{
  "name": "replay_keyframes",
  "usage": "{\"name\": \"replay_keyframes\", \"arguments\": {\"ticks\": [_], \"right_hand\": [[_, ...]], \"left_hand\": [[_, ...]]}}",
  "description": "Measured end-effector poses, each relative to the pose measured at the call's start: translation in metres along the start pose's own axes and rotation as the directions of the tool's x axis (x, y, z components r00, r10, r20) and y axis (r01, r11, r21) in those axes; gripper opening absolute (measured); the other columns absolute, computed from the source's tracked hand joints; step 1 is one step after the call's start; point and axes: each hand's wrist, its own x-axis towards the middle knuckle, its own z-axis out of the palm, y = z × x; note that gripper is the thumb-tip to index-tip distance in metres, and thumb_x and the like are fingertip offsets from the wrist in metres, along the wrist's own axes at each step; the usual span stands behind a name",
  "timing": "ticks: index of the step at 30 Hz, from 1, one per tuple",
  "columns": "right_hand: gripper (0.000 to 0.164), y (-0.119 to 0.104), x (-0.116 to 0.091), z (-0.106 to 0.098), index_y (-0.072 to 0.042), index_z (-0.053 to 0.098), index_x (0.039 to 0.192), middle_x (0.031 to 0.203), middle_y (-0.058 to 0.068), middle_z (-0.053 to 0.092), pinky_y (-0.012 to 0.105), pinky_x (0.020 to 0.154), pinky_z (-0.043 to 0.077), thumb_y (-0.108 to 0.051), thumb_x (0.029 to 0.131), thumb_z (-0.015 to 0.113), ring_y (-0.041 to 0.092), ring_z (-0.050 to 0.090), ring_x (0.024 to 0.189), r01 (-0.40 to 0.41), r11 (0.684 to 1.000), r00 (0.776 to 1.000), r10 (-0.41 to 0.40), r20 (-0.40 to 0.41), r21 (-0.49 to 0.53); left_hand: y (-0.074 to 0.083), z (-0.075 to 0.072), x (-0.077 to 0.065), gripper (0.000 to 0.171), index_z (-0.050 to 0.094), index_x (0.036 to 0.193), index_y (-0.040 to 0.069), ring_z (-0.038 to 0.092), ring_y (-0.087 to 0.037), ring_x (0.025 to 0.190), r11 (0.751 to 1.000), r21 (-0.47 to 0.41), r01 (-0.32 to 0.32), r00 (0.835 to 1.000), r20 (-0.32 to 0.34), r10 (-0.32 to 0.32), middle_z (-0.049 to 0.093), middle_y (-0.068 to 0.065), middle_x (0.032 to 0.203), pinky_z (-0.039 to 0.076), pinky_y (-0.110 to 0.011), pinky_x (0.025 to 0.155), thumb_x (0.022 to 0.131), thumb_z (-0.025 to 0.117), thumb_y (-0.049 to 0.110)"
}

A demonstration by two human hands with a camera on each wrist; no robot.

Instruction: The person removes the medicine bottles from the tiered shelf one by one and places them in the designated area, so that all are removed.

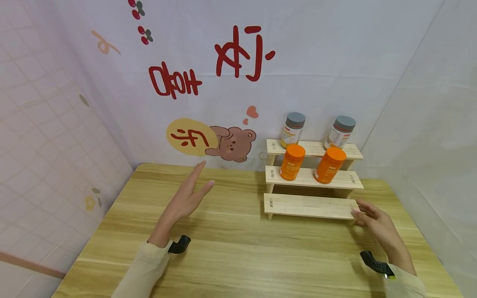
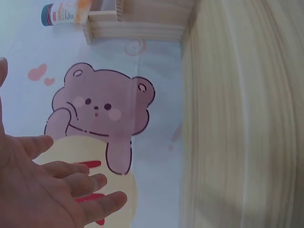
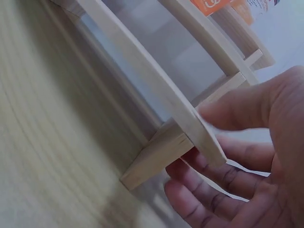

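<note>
Apparently adjusting the rack, right of frame, the right hand pinches its bottom shelf's end; the left hand hangs spread, centre-left. Any shift calls for keeping the jars upright.

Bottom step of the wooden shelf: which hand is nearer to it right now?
The right hand: it holds the bottom step at its right end. The left hand is well off to the step's left, not touching it.
</note>
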Motion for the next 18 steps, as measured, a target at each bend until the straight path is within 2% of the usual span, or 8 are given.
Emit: {"name": "replay_keyframes", "arguments": {"ticks": [3,6,8,10,14,18], "right_hand": [[0.084,0.001,0.001,0.001,-0.001,0.025,0.162,0.151,0.023,0.043,0.021,0.080,0.057,-0.049,0.102,0.059,-0.009,0.061,0.094,0.002,1.000,1.000,-0.002,-0.013,0.004],[0.082,0.001,0.002,0.000,0.001,0.027,0.161,0.132,-0.002,0.057,0.023,0.080,0.059,-0.045,0.102,0.061,-0.004,0.064,0.093,0.018,1.000,1.000,-0.017,-0.019,0.022],[0.080,0.002,0.003,-0.001,0.003,0.029,0.159,0.118,-0.017,0.058,0.025,0.080,0.060,-0.041,0.102,0.063,-0.002,0.066,0.093,0.029,0.999,0.999,-0.028,-0.022,0.046],[0.079,0.002,0.004,-0.002,0.005,0.029,0.159,0.110,-0.026,0.057,0.025,0.081,0.060,-0.038,0.102,0.064,-0.002,0.067,0.093,0.039,0.997,0.999,-0.038,-0.016,0.069],[0.077,0.004,0.004,-0.005,0.005,0.031,0.158,0.110,-0.027,0.057,0.025,0.082,0.061,-0.035,0.102,0.065,-0.004,0.067,0.094,0.043,0.994,0.999,-0.043,0.000,0.099],[0.076,0.004,0.005,-0.007,0.004,0.032,0.158,0.115,-0.023,0.055,0.024,0.083,0.060,-0.035,0.101,0.066,-0.008,0.064,0.097,0.038,0.995,0.999,-0.039,0.011,0.088]], "left_hand": [[0.005,0.003,0.005,0.075,0.010,0.164,0.039,0.014,-0.030,0.160,1.000,-0.021,-0.006,1.000,-0.002,0.006,0.012,0.002,0.173,0.018,-0.065,0.125,0.103,0.048,0.060],[0.010,0.005,0.008,0.074,0.010,0.164,0.041,0.015,-0.029,0.160,0.999,-0.037,-0.008,1.000,-0.005,0.007,0.014,0.003,0.173,0.018,-0.064,0.126,0.103,0.048,0.060],[0.013,0.007,0.011,0.073,0.010,0.163,0.041,0.016,-0.029,0.160,0.999,-0.046,-0.013,1.000,-0.010,0.013,0.014,0.004,0.173,0.019,-0.065,0.125,0.104,0.048,0.059],[0.016,0.008,0.014,0.072,0.011,0.163,0.042,0.019,-0.031,0.159,0.998,-0.053,-0.022,1.000,-0.014,0.021,0.015,0.004,0.173,0.021,-0.065,0.124,0.104,0.048,0.058],[0.022,0.010,0.020,0.070,0.011,0.163,0.043,0.024,-0.030,0.158,0.996,-0.076,-0.055,0.998,-0.013,0.054,0.015,0.005,0.173,0.025,-0.061,0.125,0.105,0.048,0.055],[0.027,0.011,0.026,0.068,0.012,0.163,0.042,0.024,-0.029,0.158,0.990,-0.104,-0.094,0.996,-0.010,0.094,0.016,0.005,0.173,0.025,-0.058,0.126,0.106,0.048,0.051]]}}
